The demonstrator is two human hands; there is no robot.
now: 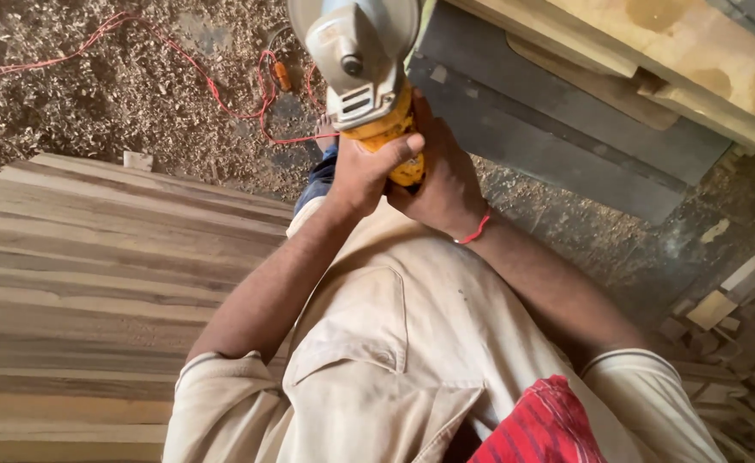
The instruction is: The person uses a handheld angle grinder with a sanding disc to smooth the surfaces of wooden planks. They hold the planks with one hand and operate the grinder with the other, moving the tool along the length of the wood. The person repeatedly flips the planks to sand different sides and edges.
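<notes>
Item one, nearest me: a red striped cloth [542,424] at the bottom edge, over a beige shirt [377,343] with a chest pocket.

Item two: my two forearms rising from the short sleeves, a red thread band [475,231] on the right wrist.

Item three: my left hand [362,171] and right hand [442,184], both clenched around the yellow body of an angle grinder [369,77], held in front of my chest. I see its grey gear head and disc guard pointing away from me, towards the top edge.

Item four: stacked wooden planks [95,283] to my left, lying flat, side by side.

Item five: floor covered in sawdust and shavings [120,86], with a red cable [180,60] snaking across it.

Item six: to my right, pale timber boards [695,51] over a dark grey panel [549,129]; small wood offcuts [720,317] lie on the floor beneath.
</notes>
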